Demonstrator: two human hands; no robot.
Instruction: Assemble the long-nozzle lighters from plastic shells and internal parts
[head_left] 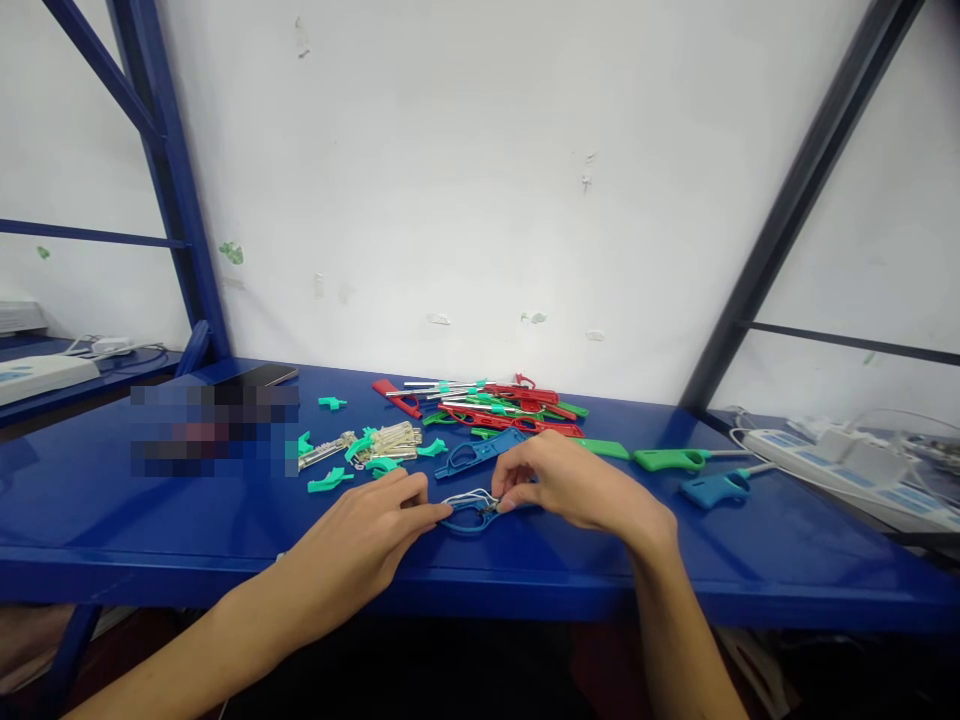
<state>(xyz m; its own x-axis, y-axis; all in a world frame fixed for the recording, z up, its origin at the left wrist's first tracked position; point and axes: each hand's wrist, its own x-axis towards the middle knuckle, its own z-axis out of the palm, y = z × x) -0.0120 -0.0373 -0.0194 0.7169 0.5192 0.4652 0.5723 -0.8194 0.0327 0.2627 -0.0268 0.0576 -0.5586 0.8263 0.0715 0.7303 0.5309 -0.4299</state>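
Note:
Near the table's front edge lies a blue half casing of a long-nosed lighter point(466, 527), with thin white wires point(472, 495) running along it. My left hand point(390, 515) is closed on the casing's left end, thumb and forefinger pinched together. My right hand point(559, 485) pinches at small dark and metallic parts in the casing's right portion; its fingertips hide what exactly they hold. Just behind the hands rests another blue casing half point(480, 455). Left of it are turquoise triggers point(330, 480) and a heap of pale and metallic inner parts point(394, 440).
Red and green casing halves with metal tubes point(510, 405) are piled at the back. To the right lie a green lighter point(670, 460) and a blue lighter point(716, 488). White power strips point(847, 475) stand beyond the right table edge. A phone point(268, 375) lies back left, partly blurred out.

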